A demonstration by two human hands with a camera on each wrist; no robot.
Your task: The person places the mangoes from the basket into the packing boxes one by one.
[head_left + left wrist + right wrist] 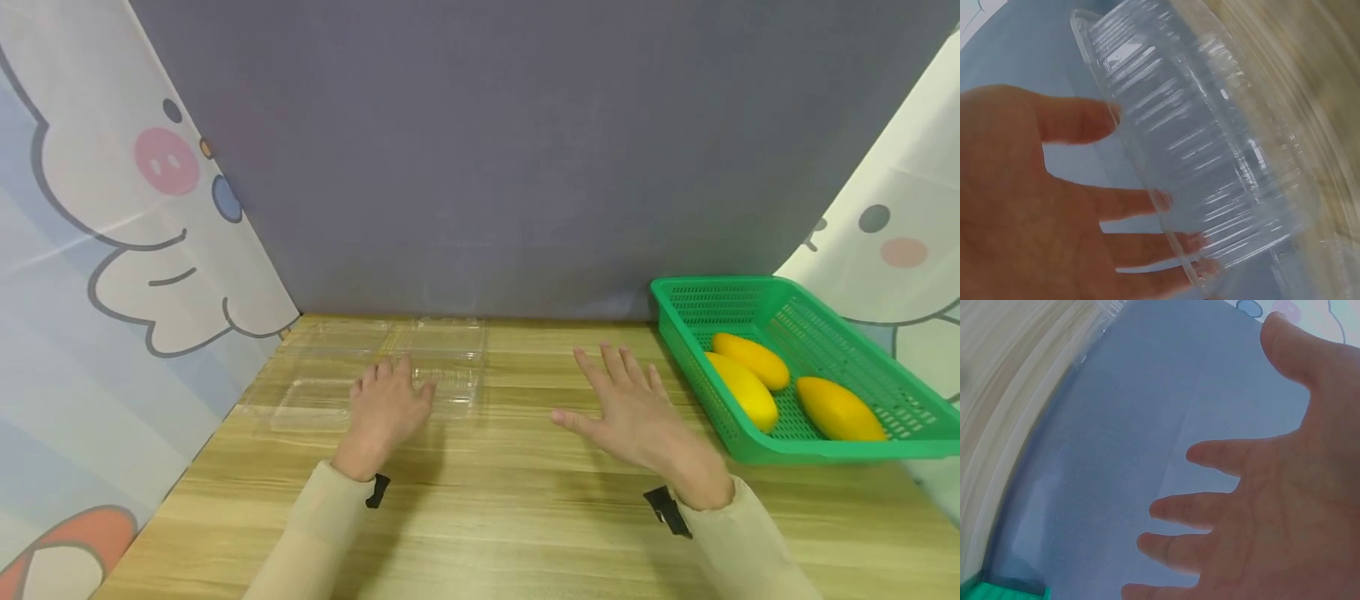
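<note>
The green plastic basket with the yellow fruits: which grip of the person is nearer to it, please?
Right. The right grip, an open bare hand, is just left of the basket, not touching it. The left grip is farther left, at the transparent plastic packaging.

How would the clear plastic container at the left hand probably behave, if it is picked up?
The clear plastic container is probably light for its size, as its see-through walls look thin. Its ridged side may resist bending, yet could flex if squeezed. Its shiny surface might be slippery.
</note>
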